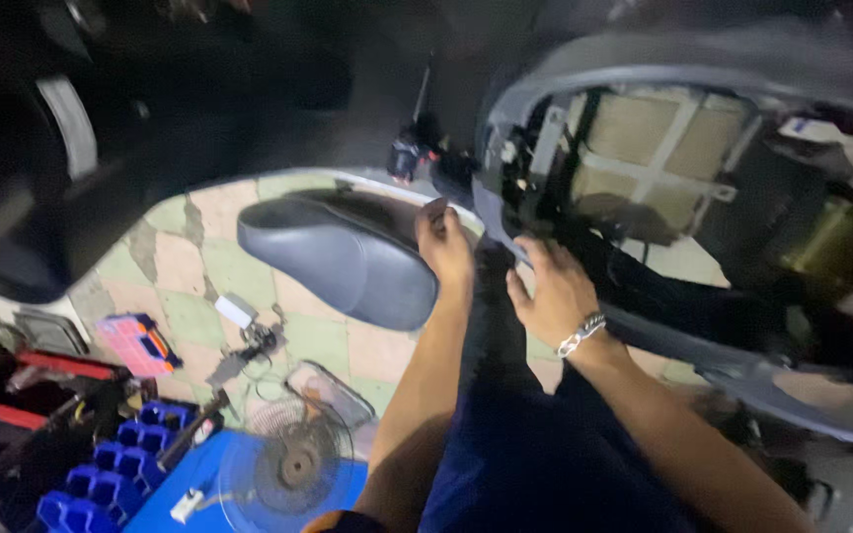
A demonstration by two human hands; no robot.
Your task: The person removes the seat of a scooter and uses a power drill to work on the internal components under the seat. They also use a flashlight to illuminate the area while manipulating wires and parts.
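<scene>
Left hand (443, 247) pinching grey scooter body panel (505, 232) edge, just right of detached seat (343, 259). Right hand (553, 293), fingers spread, pressed flat against panel underside; chain bracelet (581, 335) at wrist.

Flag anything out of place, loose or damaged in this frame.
The dark grey padded scooter seat lies detached on the checked tile floor, beside the left hand. The scooter's grey body shell stands open near the right hand, its inner frame exposed. Floor tiles look cracked.

Single head cam, looks steeply down & fwd, close over both forearms, onto checked tile floor (199, 266).
</scene>
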